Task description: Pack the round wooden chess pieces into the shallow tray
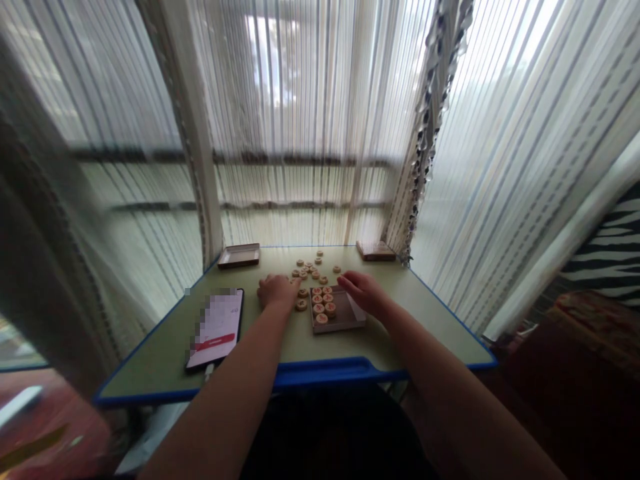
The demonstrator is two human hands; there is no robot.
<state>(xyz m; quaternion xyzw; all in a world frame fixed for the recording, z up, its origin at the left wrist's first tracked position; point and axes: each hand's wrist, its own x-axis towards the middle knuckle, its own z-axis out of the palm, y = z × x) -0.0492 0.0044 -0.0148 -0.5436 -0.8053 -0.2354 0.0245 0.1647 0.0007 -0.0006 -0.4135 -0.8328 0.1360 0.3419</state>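
Observation:
Several round wooden xiangqi pieces [321, 319] with red characters stand in rows along the left side of an open shallow box [345, 319]. My right hand [361, 288] is closed at the back right corner of this box, fingers together over its rim. To the left of the box, my left hand [276, 291] rests low over the table with curled fingers. Its fingertips meet the edge of the loose pieces, and what they hold, if anything, is hidden. Two loose pieces [301, 305] lie between this hand and the box. More loose pieces [314, 271] are scattered behind.
A phone [220, 330] with a cable plugged in lies on the table [425, 333] at the left. An open box lid or tray [240, 255] sits at the back left, a flat brown box [376, 251] at the back right. Blue trim edges the table; curtains [300, 133] hang behind.

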